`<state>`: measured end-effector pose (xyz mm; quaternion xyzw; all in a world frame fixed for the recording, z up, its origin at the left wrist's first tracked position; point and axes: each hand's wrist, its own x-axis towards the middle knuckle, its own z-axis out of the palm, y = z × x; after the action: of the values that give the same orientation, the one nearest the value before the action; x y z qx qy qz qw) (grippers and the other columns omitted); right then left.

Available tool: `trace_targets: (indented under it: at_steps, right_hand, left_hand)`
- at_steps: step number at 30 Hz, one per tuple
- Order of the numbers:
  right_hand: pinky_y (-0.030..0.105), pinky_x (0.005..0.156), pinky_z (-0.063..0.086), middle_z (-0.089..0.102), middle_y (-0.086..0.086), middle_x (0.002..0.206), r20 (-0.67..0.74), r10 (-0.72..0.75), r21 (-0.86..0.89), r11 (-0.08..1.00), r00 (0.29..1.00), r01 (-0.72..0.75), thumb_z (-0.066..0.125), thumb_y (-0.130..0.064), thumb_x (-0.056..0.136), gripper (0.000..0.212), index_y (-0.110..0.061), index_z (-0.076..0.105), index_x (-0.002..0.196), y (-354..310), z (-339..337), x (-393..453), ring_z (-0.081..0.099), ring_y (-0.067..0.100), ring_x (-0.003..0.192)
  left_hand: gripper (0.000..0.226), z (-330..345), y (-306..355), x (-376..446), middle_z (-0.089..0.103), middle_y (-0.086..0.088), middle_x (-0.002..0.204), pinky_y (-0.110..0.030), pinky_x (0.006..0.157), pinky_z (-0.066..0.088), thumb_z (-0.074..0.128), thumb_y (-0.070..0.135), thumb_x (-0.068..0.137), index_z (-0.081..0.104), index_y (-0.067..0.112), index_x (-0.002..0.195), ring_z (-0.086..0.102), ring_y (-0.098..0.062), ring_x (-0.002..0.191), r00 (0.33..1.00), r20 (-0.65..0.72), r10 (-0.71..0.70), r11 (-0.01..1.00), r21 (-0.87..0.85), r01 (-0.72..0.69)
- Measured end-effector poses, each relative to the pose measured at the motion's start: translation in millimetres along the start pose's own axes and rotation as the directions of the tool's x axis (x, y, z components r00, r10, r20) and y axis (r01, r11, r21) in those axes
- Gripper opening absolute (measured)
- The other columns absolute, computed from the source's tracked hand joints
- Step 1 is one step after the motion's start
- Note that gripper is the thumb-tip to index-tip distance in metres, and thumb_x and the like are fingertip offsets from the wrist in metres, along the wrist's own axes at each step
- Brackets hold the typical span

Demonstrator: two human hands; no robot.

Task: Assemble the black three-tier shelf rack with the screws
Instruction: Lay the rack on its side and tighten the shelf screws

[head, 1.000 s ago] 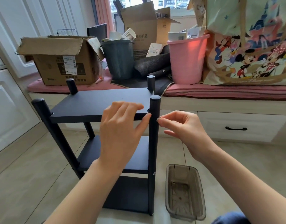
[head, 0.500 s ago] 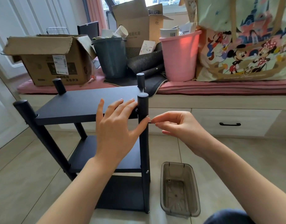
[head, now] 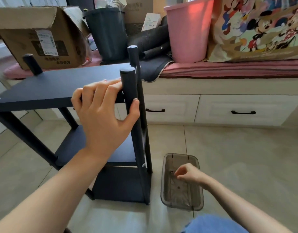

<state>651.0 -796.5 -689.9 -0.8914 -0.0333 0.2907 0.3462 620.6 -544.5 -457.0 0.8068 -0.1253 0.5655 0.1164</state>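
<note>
Head cam: the black shelf rack stands on the tile floor w/ all three boards in, right in front of the person. The left hand holds the top front corner: fingers lie on the top shelf & the thumb hooks round the front post. The right hand is down low in the clear plastic tray on the floor, just beside the rack. Its fingers look bunched, like for picking up something tiny, but can't tell if it has a screw yet. One screw head shows low on the post.

How it will handle, I think: the rack looks light & stiff, but a bit wobbly till all screws are in. Best spot to hold is where post meets board, like now. The screws are tiny & easy to drop, so pinch w/ fingertips. The posts look smooth, maybe slippy.
</note>
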Motion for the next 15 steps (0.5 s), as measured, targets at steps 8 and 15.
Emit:
trace_targets:
  at_steps: [8, 15]
  right_hand:
    - [0.027, 0.073, 0.039, 0.059, 0.016, 0.128, 0.167, 0.185, -0.392, 0.914, 0.969, -0.107, 0.042, -0.004, 0.097, 0.017, -0.009, 0.057, 0.103, 49.6, 70.9, 52.5, 0.058, 0.025, 0.105]
    - [0.035, 0.095, 0.047, 0.056, 0.017, 0.132, 0.184, 0.162, -0.441, 0.895, 0.969, -0.066, 0.052, -0.013, 0.095, 0.031, -0.006, 0.055, 0.125, 64.9, 91.0, 68.4, 0.057, 0.031, 0.118]
  left_hand:
    - [0.045, 4.6, 5.1, -0.7, 0.068, -0.005, 0.101, -0.045, 0.095, 0.036, 0.043, 0.046, 0.100, 0.066, 0.008, 0.098, 0.058, -0.030, 0.099, 1.000, -0.023, -0.018, 0.999, 0.047, 0.019]
    - [0.046, 3.7, 7.1, 0.1, 0.066, -0.009, 0.098, -0.045, 0.093, 0.035, 0.041, 0.043, 0.100, 0.064, 0.004, 0.095, 0.057, -0.034, 0.096, 1.000, -0.013, -0.019, 0.998, 0.053, 0.020]
